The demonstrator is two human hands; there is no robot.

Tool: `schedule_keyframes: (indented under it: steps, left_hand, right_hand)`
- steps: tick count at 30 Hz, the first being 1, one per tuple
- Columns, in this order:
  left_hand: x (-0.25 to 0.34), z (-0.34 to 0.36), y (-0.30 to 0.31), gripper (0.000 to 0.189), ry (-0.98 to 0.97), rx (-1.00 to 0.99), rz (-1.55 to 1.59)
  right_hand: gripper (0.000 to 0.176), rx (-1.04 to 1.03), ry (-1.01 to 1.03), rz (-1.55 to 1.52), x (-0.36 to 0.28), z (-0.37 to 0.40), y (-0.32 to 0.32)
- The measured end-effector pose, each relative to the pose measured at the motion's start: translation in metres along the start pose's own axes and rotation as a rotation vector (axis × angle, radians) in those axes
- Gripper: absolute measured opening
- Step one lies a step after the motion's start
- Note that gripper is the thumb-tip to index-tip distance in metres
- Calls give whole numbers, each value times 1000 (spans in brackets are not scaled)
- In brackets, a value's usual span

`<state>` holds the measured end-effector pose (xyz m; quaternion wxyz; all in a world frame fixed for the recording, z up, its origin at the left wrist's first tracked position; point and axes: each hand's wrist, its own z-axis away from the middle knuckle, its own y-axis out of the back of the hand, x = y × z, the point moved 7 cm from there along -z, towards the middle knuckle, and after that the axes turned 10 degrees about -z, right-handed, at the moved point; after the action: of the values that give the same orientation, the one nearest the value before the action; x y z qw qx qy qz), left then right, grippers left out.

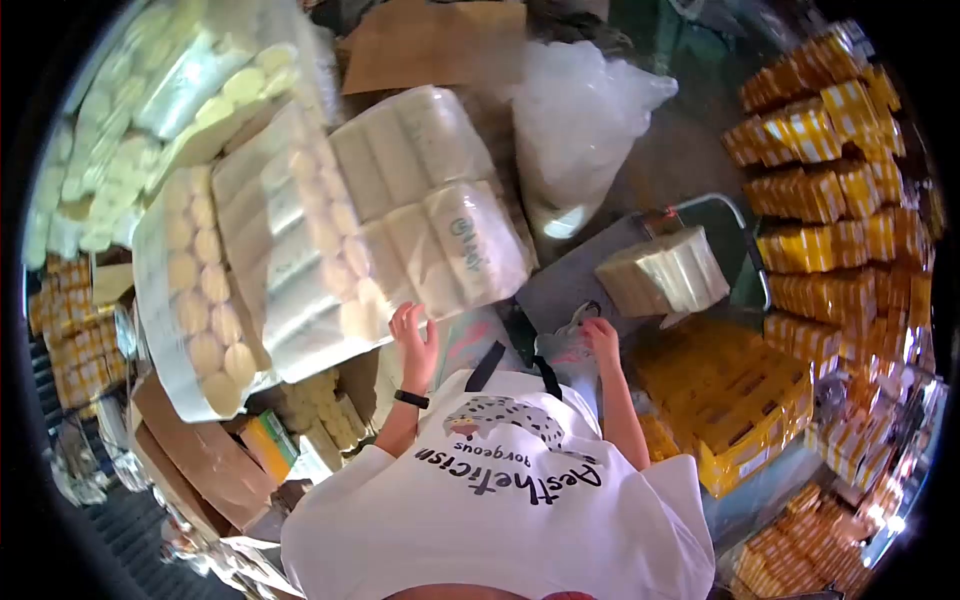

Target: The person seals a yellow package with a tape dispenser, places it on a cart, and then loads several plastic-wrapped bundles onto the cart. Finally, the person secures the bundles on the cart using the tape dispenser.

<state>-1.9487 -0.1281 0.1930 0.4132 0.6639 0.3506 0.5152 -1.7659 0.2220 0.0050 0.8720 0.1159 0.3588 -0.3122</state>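
Observation:
My left hand [415, 338], with a black band on its wrist, is raised at the near edge of a plastic-wrapped pack of pale rolls [462, 245]. Its fingers are spread and partly overlap the wrap. Handwritten green marks show on that pack. My right hand [600, 340] has its fingers curled down beside a small pale item with a dark loop [572, 325]; I cannot tell what this item is. Beyond the right hand, a wrapped block-shaped bundle [665, 272] rests on a flat grey trolley [570, 270] with a metal handle.
More wrapped packs with round ends [205, 290] stand to the left. A large translucent plastic bag [575, 130] is ahead. At right are a yellow wrapped bundle [730, 400] and stacked orange-and-white packs [810, 215]. Open cardboard boxes [195, 455] sit at lower left.

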Motion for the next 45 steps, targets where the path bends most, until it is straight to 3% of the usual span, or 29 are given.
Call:
schedule_keyframes:
  steps: [2,5,9,11,13,15,17,18,19,22,25,28,30,32,34,35,37,38,39,40,41,42,43,44,45]
  left_hand:
    - [-39,29,-5,34,46,43,-64]
    - [-72,56,-5,38,350,-129,250]
    - [-120,83,18,33,587,97,401]
    - [-176,116,17,27,1003,345,721]
    - [-215,128,53,28,1025,622,516]
    - [-204,111,122,27,870,841,334]
    - [-246,99,142,27,775,945,360]
    - [-256,87,144,28,838,850,534]
    - [-262,74,145,31,890,751,711]
    - [-293,66,133,36,979,557,784]
    - [-289,78,137,38,858,886,617]
    - [-276,96,127,38,1007,938,559]
    - [-276,99,125,37,1025,941,495]
    - [-262,97,129,35,972,965,549]
    - [-247,91,124,31,839,1030,782]
    - [-246,100,120,28,960,885,538]
    - [-223,105,109,26,993,909,696]
    - [-215,111,100,24,994,817,623]
    - [-206,118,90,23,993,729,552]
    - [-182,119,83,21,951,696,745]
    - [-150,116,82,20,899,659,937]
    - [-119,108,82,20,956,482,1004]
    - [-95,105,74,23,1010,300,1070]
    - [-78,95,69,27,659,196,839]
    - [-59,87,57,31,517,89,884]
  right_hand:
    - [18,-141,129,-16,-46,18,-70]
    - [19,-248,339,323,-86,39,-152]
    - [21,-407,448,431,-131,85,-236]
    - [21,-501,471,414,-135,98,-271]
    - [22,-661,447,473,-139,115,-313]
    - [24,-825,462,556,-143,144,-351]
    - [26,-969,437,496,-127,165,-379]
    - [27,-1037,424,465,-119,176,-393]
    - [29,-961,505,523,-116,189,-399]
    - [32,-750,540,505,-110,205,-400]
    - [31,-649,680,525,-104,208,-398]
    - [22,-628,686,353,-100,214,-396]
    - [20,-701,866,460,-105,210,-399]
    - [19,-745,981,442,-109,203,-399]
    - [19,-759,899,364,-115,189,-393]
    - [19,-767,852,325,-117,181,-388]
    - [14,-790,722,314,-125,158,-374]
    - [9,-814,568,340,-135,153,-364]
    - [6,-797,541,404,-156,154,-354]
    - [6,-879,569,213,-143,112,-339]
    - [5,-785,514,243,-168,112,-323]
    - [7,-729,373,251,-180,94,-308]
    - [8,-756,450,184,-203,85,-298]
    - [9,-753,502,153,-223,71,-286]
    - [11,-747,551,125,-242,57,-275]
